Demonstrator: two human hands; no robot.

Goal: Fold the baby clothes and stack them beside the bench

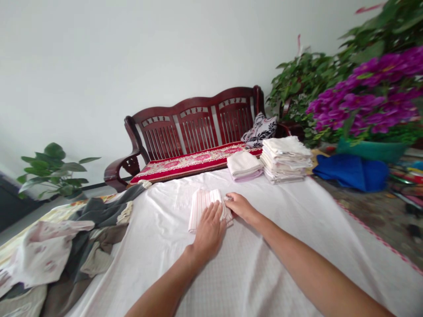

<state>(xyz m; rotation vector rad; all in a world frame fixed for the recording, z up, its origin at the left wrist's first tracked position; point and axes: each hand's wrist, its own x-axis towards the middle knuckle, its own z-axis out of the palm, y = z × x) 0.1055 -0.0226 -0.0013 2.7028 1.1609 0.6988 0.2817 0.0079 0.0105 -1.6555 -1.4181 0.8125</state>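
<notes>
A folded white cloth with pale red stripes (200, 206) lies on the white sheet that covers the table. Flat on top of it rests my left hand (210, 226), fingers stretched out. At the cloth's right edge, my right hand (239, 206) pinches a bit of the fabric between thumb and fingers. Beyond my hands, a short stack of folded cloths (244, 165) sits beside a taller stack of folded white cloths (284, 159).
Loose clothes (46, 255) lie in a heap at the left. Behind the table stands a dark red wooden bench (194, 119) with a patterned pillow (261, 130). A blue cloth (352, 171), purple flowers (366, 103) and leafy plants are at the right; a potted plant (56, 169) stands far left.
</notes>
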